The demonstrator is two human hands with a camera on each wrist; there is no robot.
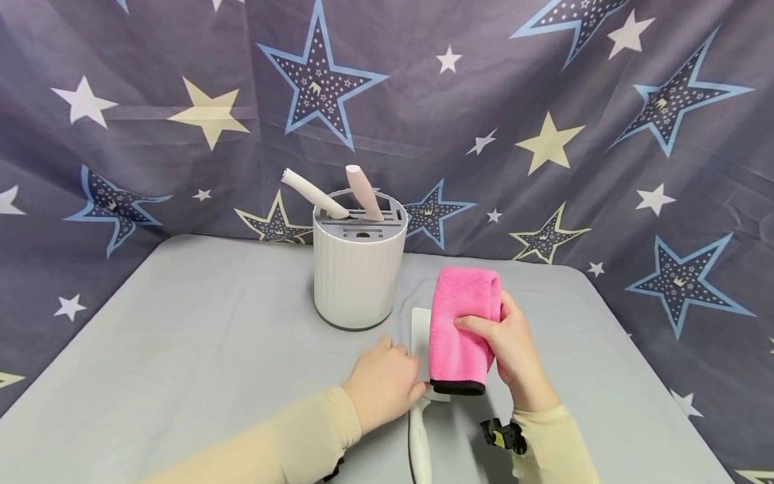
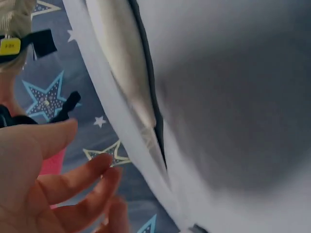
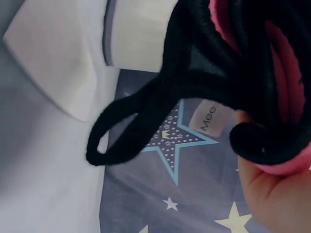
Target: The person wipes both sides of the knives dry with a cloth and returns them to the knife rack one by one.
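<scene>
pink plush cloth (image 1: 457, 323), likely folded for firmness, is pinched by right hand (image 1: 517, 353). left hand (image 1: 385, 382) is loosely spread beside white flat-bladed knife (image 1: 419, 440).

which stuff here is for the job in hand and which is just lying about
Likely in the job:
cloth, held in the right hand
knife, lying by the left hand

Likely just about:
block, touched by neither hand
white handle and pink handle, sticking out of the block
starry curtain, behind
</scene>
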